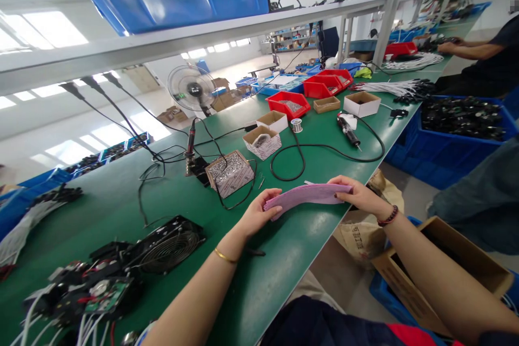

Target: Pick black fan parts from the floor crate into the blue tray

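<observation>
A folded pink cloth is stretched in a shallow arch above the green bench, near its front edge. Its left end is pinched between the thumb and fingers of my left hand. At the other end, my right hand grips the cloth, thumb in front. Just behind the cloth lie a small pair of tweezers and a looping black cable. A small dark object rests on the bench below my left wrist.
Black fans with circuit boards lie at the left. A soldering iron stands behind a box of metal shavings. An electric screwdriver, red bins and small boxes are farther back. A co-worker's arms show at far right.
</observation>
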The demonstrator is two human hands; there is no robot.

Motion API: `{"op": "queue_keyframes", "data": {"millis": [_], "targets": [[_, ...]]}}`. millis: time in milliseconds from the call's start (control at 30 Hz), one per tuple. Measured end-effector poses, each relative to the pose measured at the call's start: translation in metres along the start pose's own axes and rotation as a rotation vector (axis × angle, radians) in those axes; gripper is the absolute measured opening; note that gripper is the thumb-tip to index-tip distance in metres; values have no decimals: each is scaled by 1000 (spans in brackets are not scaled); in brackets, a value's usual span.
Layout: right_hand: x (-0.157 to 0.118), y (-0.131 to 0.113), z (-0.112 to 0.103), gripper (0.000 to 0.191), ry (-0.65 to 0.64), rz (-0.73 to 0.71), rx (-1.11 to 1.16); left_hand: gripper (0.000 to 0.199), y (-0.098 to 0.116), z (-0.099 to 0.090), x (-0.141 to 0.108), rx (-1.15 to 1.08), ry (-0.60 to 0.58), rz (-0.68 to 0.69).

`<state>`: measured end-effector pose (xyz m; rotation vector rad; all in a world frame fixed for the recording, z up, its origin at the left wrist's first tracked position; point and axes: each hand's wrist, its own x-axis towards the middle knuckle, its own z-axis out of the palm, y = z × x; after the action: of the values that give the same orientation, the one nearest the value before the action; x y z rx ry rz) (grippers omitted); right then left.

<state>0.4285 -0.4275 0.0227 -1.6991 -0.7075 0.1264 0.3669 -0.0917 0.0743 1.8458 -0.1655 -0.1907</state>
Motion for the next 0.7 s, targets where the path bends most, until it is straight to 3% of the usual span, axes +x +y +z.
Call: {"op": "queue_keyframes", "data": {"millis": [133,267,400,500,600,700], "targets": [[0,0,0,44,-25,-3,-17,70,-1,-3,4,53,-26,17],[5,1,7,41,-86,-34,-73,57,2,8,10,180,-82,105],[14,10,-4,41,13,48,12,34,8,16,13,276,57,23],[22,17,-19,44,136,137,88,24,15,16,2,402,145,-75],[29,16,-19,30,229,198,-147,13,21,14,-24,565,13,-208],[37,4,5,25,202,191,-544,10,21,14,-50,610,-153,-335]]}}
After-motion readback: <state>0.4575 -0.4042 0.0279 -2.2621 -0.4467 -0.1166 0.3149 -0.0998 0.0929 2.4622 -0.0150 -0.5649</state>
